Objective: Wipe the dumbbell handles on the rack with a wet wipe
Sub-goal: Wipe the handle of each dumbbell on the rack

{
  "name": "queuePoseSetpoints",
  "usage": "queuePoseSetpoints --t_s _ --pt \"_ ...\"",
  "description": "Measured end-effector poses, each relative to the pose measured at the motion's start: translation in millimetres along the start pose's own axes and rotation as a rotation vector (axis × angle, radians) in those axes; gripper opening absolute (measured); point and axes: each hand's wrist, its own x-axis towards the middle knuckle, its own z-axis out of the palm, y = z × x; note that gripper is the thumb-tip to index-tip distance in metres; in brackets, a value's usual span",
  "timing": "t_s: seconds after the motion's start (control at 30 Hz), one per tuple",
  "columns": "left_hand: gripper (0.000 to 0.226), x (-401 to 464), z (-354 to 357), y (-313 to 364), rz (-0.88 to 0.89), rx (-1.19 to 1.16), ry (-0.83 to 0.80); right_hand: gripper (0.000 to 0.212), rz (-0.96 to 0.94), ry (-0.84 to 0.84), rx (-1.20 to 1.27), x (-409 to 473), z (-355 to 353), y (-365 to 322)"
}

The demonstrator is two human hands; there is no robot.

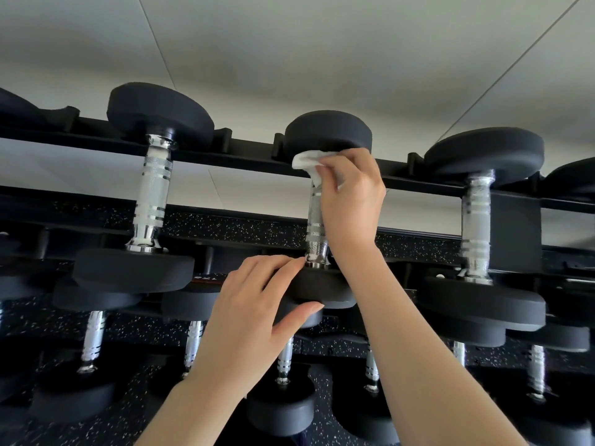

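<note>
A black dumbbell rack [248, 156] holds several black dumbbells with chrome handles. My right hand [351, 194] holds a white wet wipe [307, 162] wrapped around the upper part of the middle dumbbell's chrome handle [315, 226], just below its far head [328, 132]. My left hand [254, 304] grips the near head [318, 291] of that same dumbbell, fingers on its top face and thumb under its rim. Another dumbbell handle [153, 191] stands to the left and a third dumbbell handle [476, 220] to the right on the same tier.
A lower tier carries several smaller dumbbells [283, 410] beneath my arms. Black speckled rubber flooring [244, 225] shows behind the rack, and a pale wall [289, 53] fills the top of the view.
</note>
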Motion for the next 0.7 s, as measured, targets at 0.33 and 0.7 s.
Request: queuePoseSetpoints --t_s 0.33,0.7 --pt "0.052 0.1 -1.8 -2.8 -0.005 -0.037 -0.011 0.004 0.263 -0.224 0.172 -0.9 -26.7 2.2" --pt "0.051 -3.0 -4.1 -6.2 -0.083 -0.155 0.036 0.01 0.289 -0.613 0.113 -38.0 -61.7 -5.7"
